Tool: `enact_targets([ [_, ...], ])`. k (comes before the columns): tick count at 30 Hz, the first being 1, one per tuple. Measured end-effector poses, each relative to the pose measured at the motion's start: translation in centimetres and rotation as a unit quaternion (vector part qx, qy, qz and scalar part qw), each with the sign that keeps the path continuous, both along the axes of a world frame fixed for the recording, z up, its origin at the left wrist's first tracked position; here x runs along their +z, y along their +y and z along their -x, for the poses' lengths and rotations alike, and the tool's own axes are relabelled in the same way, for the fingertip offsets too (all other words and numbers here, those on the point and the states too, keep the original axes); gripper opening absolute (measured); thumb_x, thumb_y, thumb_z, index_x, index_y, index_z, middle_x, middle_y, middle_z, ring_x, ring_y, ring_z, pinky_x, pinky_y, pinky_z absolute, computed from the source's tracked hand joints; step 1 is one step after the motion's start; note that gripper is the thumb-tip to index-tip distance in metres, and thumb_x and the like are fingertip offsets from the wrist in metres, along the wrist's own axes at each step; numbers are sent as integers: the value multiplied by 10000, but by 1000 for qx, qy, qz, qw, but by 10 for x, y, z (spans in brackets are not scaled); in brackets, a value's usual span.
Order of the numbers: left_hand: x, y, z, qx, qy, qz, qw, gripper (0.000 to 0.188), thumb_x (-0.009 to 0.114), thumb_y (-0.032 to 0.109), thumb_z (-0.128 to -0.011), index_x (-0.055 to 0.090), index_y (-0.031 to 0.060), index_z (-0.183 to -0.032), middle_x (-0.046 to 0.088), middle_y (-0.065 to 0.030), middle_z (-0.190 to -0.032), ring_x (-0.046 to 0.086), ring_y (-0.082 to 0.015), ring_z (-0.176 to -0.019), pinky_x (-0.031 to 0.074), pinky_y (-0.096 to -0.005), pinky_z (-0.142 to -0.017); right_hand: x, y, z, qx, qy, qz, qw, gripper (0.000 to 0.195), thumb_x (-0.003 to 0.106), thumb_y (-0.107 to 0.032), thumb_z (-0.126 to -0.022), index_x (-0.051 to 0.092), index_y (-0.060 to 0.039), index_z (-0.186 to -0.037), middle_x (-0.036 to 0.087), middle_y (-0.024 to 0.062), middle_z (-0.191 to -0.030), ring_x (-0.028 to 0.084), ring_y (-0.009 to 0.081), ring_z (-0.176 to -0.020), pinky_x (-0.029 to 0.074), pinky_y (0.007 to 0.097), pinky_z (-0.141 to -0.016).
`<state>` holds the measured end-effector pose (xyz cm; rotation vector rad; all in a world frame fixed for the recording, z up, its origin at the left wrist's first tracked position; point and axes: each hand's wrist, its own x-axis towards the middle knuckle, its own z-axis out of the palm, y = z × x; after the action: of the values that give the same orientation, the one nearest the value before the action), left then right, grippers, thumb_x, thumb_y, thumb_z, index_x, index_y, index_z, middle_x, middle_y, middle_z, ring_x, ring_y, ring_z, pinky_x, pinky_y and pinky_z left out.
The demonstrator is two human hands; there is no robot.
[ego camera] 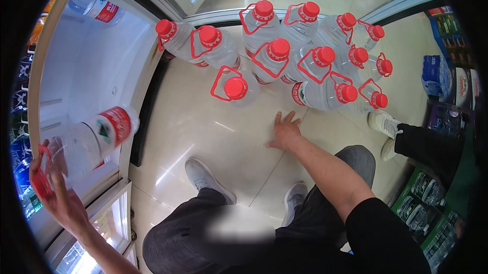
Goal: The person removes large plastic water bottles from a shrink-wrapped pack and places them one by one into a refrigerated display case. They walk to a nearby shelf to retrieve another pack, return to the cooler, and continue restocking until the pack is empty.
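Observation:
At the left, my left hand grips the red-capped neck end of a large clear plastic water bottle. That bottle lies tilted at the opening of a white-walled refrigerated cabinet, its base towards the upper right. My right hand is over the tiled floor with fingers spread, holding nothing. Beyond it stand several large water bottles with red caps and red carry handles. The nearest to the cabinet's side is a single bottle, a little apart from the group. Another bottle is inside the cabinet at the top.
A glass door frame runs behind the bottles. Another person's shoe and dark trouser leg are at the right. Green-wrapped bottle packs sit at lower right, with a blue-wrapped pack above. Shelved drinks line the far left.

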<state>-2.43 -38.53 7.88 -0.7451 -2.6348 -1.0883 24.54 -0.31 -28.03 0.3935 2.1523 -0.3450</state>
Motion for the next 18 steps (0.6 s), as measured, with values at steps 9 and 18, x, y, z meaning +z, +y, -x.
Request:
enact_targets([
  [9,-72,174,-102,-396,-215,-21,893,696,923,44,-693,534,57,-1270,617,-164,-1248,569,-442,-1275,481,-493,-1024,3,0,-7,17,12,-2,1000,1300,802,-623,-740,152,132,-1576,289,359,-1593,208,641,-1452,304,764,-1099],
  [18,-186,298,-153,-453,-201,-86,864,517,852,143,-753,603,105,-1204,581,-165,-1247,518,-413,-1256,437,-507,-1029,-81,1,-36,-57,212,146,965,1040,711,-586,-844,256,-7,-1578,337,215,-1614,253,512,-1459,262,647,-1160],
])
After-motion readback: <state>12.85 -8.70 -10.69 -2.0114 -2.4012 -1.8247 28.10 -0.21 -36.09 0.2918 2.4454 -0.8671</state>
